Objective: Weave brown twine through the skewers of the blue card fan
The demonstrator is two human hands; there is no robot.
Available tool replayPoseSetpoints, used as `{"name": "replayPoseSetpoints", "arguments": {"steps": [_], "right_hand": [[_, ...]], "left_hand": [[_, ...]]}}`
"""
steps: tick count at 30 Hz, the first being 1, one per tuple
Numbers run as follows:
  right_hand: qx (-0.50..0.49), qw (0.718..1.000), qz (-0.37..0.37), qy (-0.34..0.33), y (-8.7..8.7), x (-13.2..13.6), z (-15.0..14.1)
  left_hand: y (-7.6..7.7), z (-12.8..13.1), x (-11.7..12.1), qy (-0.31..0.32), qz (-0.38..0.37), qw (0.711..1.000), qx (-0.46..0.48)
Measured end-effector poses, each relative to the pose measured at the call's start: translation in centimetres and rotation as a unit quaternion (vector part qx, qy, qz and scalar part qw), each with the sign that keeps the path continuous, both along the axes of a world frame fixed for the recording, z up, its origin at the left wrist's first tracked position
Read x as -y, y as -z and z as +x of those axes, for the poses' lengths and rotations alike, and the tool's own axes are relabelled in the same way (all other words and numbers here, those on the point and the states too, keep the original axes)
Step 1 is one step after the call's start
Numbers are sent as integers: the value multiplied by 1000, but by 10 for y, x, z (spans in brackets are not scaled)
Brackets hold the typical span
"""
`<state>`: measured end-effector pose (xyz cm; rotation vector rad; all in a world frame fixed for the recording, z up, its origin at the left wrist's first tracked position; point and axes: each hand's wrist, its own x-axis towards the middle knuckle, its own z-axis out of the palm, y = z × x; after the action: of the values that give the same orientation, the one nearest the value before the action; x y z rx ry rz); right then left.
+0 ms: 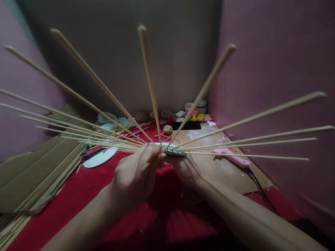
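Note:
Long thin wooden sticks (150,75) fan outward from a small pale round base (175,152) raised in front of me. Twine seems to run between the sticks along the base's edge. My left hand (140,167) is closed at the near left side of the base, its fingertips pinched by the stick ends; what lies between them is hidden. Beneath the base, my right hand (187,170) holds it from below, with most of its fingers out of sight. A small ball of twine (168,130) lies beyond the base, with loose strands near it.
A pink hot glue gun (232,157) with a black cord rests on a brown board (222,177) at right. Red cloth (86,205) covers the surface. Cardboard (34,160) stands at left, near a white disc (101,158). Twine balls (154,115) and cups (190,107) line the back.

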<state>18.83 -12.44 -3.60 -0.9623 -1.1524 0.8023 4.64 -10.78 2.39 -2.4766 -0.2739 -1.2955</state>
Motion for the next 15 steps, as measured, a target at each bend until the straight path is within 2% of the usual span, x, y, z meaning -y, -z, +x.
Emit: {"name": "replayPoseSetpoints", "arguments": {"steps": [2, 4, 6, 8, 10, 15], "right_hand": [[-20, 999, -5, -27, -1, -1, 0], [-34, 999, 2, -42, -5, 0, 0], [-40, 998, 17, -45, -9, 1, -1], [-47, 997, 29, -57, -12, 2, -1], [-45, 996, 23, -69, -14, 3, 0], [-44, 997, 1, -64, -10, 1, 2]], "left_hand": [[-1, 0, 0, 37, -140, 989, 36], [2, -1, 0, 94, -268, 953, 105], [6, -2, 0, 144, -325, 919, 170], [11, -3, 0, 163, -327, 912, 184], [13, -2, 0, 154, -293, 930, 162], [8, 5, 5, 86, -203, 971, 92]]}}
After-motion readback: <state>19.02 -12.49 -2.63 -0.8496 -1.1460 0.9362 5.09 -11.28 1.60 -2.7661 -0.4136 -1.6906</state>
